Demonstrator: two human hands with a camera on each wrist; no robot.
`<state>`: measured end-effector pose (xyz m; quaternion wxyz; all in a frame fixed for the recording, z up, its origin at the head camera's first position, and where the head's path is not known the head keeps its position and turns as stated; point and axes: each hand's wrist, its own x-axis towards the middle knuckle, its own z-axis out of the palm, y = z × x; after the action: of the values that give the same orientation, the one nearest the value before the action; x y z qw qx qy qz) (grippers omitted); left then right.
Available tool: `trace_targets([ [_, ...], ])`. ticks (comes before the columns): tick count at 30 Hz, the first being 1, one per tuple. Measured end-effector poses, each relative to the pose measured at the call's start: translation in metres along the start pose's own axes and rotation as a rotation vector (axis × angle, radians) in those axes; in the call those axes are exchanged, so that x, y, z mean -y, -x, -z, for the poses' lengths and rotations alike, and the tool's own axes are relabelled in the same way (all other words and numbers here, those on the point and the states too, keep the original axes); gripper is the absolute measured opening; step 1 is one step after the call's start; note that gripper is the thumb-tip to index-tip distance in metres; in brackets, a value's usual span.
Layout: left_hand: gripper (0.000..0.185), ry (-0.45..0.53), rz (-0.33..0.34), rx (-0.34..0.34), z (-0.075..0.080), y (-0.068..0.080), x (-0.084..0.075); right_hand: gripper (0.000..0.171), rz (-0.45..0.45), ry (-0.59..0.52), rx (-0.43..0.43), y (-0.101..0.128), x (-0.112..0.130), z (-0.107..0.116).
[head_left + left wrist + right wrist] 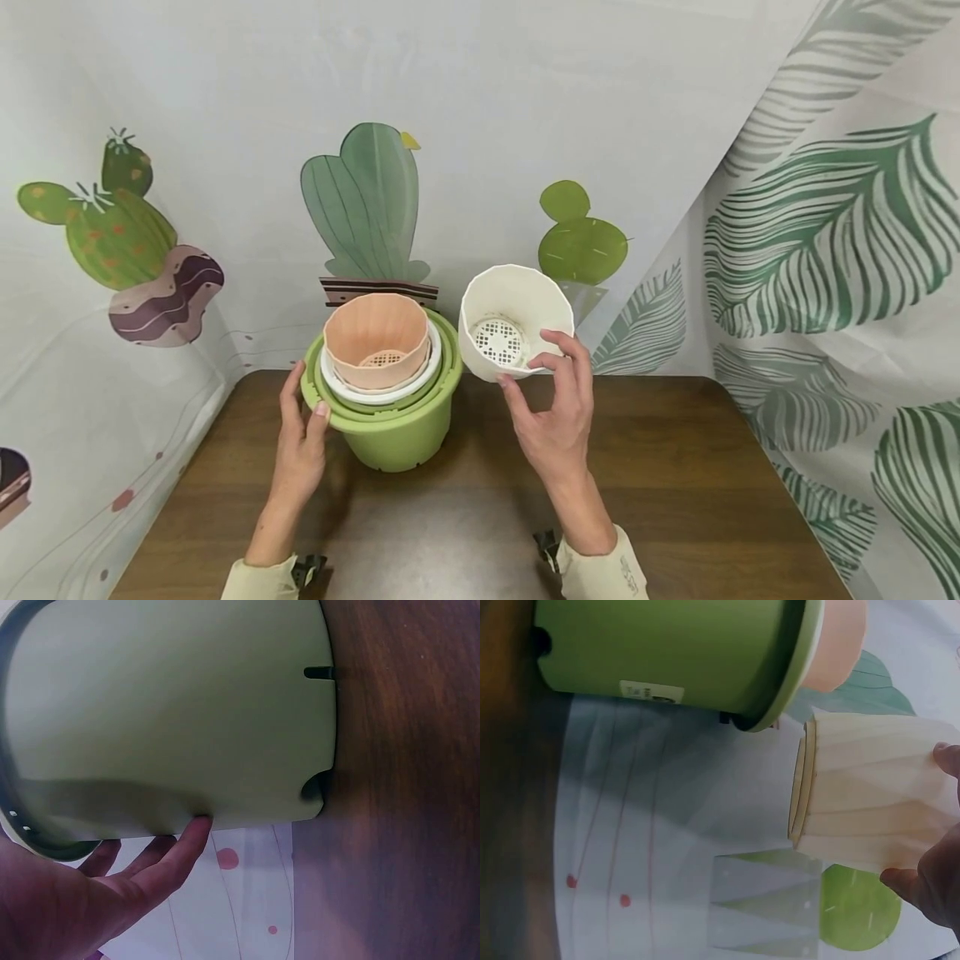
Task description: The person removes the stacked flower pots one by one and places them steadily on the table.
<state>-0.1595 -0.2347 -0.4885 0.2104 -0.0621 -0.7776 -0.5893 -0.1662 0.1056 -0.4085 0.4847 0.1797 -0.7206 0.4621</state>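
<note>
Just right of the nested stack, above the table, a cream-coloured, faceted plastic pot [517, 304] with a grid of holes in its base is held in the air by the right hand [557, 408]. Its near right edge is gripped by that hand, with the thumb outside and two fingertips showing at the rim. The pot's axis is kept roughly upright, mouth up and base down; in the right wrist view a gap is seen between it and the stack. To its left, a peach faceted plastic pot [382, 333] is seated inside a round white plastic pot [378, 397], and both are nested in a large round green plastic pot [397, 442], with the peach rim raised above the others. The stack is thus set between the two hands, with the left hand [299, 437] nearer to it. By that hand the green pot's left side is held, thumb at the rim, fingers against the outer wall. By the brown wooden table [660, 467] the green pot is carried; behind, a white printed cloth [480, 92] is hung.
</note>
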Motion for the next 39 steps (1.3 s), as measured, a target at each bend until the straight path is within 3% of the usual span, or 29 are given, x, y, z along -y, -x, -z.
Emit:
trace_targets([
  [24, 0.065, 0.019, -0.007, -0.002, 0.000, 0.001, 0.002, 0.034, -0.031, 0.026, 0.098, 0.038, -0.033, 0.017],
  [39, 0.065, 0.019, -0.019, 0.002, 0.000, 0.000, 0.002, 0.037, -0.058, 0.036, 0.142, 0.048, -0.049, 0.013],
])
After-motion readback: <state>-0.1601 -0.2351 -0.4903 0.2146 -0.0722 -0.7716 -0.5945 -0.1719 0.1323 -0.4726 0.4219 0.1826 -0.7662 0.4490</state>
